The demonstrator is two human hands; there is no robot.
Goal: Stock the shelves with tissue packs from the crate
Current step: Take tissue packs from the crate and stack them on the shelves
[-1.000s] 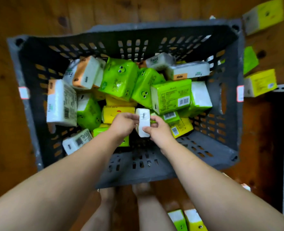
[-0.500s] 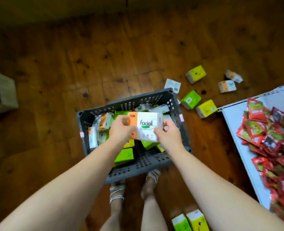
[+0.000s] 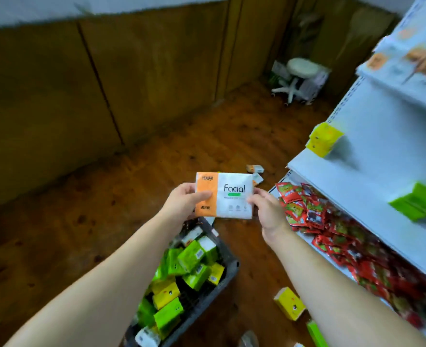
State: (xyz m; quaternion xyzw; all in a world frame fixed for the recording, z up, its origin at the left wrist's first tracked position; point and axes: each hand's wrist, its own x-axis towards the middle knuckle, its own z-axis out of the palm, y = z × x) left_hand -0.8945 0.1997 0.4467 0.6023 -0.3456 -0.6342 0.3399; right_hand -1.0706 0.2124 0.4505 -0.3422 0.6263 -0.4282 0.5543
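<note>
Worn wooden floorboards (image 3: 137,176) run from the near edge to brown wall panelling (image 3: 56,83) at the far side, where a white stool (image 3: 298,71) stands in the far right corner. White shelving (image 3: 352,176) fills the right side.

Both hands hold one tissue pack (image 3: 234,194) in the air at the middle of the view, above the floor and just left of the shelving (white with an orange band on its left end and the word "Facial" on its face). The left hand (image 3: 182,204) grips the orange end, thumb laid across the front and fingers curled behind. The right hand (image 3: 269,211) pinches the right edge, thumb in front and fingers behind.

Below the left forearm sits the dark crate (image 3: 229,270), near and a little left of centre, heaped with green and yellow packs (image 3: 192,259).

On the shelving, red sachets (image 3: 317,216) cover the low shelf, while the one above carries a yellow pack (image 3: 323,139) at its far end and a green pack (image 3: 417,202) nearer. Another yellow pack on the floor (image 3: 289,306) lies beside the right forearm, and small packs (image 3: 255,169) are scattered beyond the held one.
</note>
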